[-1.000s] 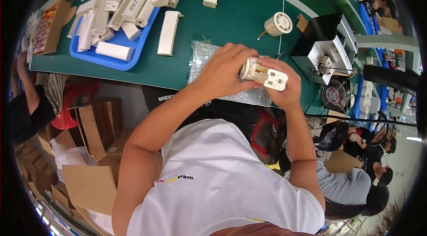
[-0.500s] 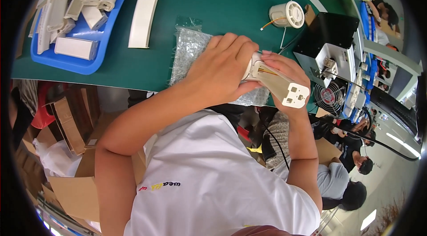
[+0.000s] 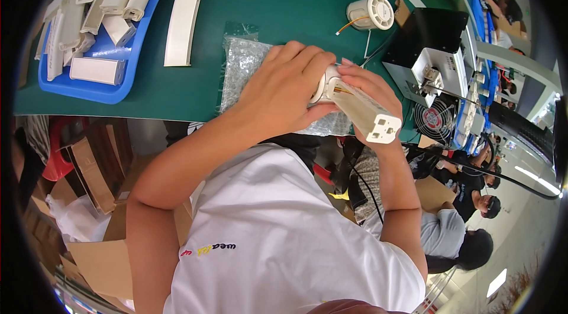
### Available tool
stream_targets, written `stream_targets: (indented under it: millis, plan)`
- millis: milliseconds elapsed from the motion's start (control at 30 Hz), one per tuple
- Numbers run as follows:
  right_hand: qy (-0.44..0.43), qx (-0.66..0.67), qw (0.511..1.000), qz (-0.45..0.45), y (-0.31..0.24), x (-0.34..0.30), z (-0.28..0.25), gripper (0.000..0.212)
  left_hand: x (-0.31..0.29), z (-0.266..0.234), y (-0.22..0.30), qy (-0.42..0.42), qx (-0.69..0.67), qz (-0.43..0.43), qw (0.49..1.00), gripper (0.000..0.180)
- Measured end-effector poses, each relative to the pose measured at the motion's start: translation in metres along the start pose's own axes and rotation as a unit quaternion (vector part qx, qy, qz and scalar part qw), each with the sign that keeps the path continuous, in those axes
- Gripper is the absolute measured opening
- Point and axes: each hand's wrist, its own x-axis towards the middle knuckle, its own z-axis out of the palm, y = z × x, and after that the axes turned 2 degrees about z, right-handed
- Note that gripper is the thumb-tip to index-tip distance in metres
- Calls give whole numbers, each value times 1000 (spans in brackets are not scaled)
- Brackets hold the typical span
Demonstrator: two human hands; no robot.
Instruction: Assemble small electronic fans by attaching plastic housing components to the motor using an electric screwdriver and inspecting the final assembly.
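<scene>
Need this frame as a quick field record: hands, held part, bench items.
left hand: left hand wrapped over the near end of the cream plastic housing bar
right hand: right hand supporting the bar from the right
held part: bar points toward the camera, square end cap visible, yellow wires inside
under hands: clear bubble-wrap sheet
bench: green work table
left of bench: blue plastic tray of cream parts
right of bench: round white fan, black-and-white box unit

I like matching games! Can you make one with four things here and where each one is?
Things:
1. cream bar
2. round fan
3. bubble wrap
4. blue tray

Places:
A. far left of the table
B. in both hands
C. flat beneath the left hand
D. beside the black box

Pairs: 1-B, 2-D, 3-C, 4-A
</scene>
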Motion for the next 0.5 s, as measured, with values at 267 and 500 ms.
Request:
stream_targets:
  millis: [267,500]
  plan:
    - [21,-4,1000,-21,0,0,1,49,3,-3,4,-18,6,-8,1000,59]
    - [-9,-3,1000,-1,-7,4,-3,50,1,0,3,-30,32,-6,999,60]
